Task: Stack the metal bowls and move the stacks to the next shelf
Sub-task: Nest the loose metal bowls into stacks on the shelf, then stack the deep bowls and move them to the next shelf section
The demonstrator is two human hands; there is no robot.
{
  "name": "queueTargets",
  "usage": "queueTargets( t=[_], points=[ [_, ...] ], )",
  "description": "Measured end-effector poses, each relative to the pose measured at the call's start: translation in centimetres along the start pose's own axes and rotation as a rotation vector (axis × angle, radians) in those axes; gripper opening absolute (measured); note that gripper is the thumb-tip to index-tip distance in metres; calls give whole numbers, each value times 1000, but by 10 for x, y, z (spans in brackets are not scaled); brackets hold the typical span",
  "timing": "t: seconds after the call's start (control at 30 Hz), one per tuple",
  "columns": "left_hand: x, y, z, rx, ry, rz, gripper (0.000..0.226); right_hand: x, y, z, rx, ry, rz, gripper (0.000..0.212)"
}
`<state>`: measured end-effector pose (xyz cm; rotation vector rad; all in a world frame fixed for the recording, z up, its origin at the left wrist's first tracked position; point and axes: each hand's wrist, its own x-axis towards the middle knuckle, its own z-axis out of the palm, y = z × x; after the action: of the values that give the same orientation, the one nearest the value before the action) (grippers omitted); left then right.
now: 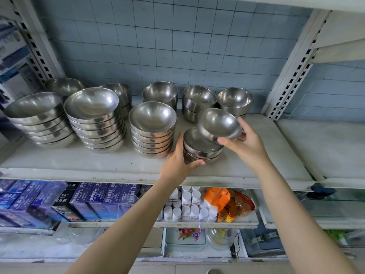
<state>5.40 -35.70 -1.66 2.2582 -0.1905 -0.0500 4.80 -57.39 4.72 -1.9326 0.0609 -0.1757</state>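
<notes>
My right hand (244,146) holds a single metal bowl (217,121) tilted just above a short stack of bowls (199,149) near the shelf's front. My left hand (180,161) grips that short stack on its left side. To the left stand three taller stacks of wider bowls (152,129), (94,119), (39,117). Behind them, along the tiled wall, are smaller stacks of deeper bowls (161,93), (198,101), (235,100). The neighbouring shelf (325,147) lies to the right, past the white upright.
A perforated white upright (292,76) divides the two shelves. The shelf below holds blue boxes (59,202), white bottles (187,204) and an orange packet (217,196). Glass bowls (219,238) sit lower still. The tiled wall (177,46) closes the back.
</notes>
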Motion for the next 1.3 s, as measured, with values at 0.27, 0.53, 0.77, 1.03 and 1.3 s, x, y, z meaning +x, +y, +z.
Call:
queueTargets(
  t=[0.27,0.53,0.77,1.03,1.3],
  points=[
    [-3,5,-5,-41,-27,7,120,-11,0,30,-59,-57,-17,113],
    [-62,-14,-75,-73,-49,127,61,-19,11,45,-39,-69,12,121],
    [-50,-16,-189,297,716,371,63,-24,25,59,13,-82,43,151],
    [3,-29,-233,259,480,-182,131,-23,31,71,-24,54,-64,110],
    [1,-25,-238,364,731,38,115,-21,32,67,-40,32,-38,109]
  ],
)
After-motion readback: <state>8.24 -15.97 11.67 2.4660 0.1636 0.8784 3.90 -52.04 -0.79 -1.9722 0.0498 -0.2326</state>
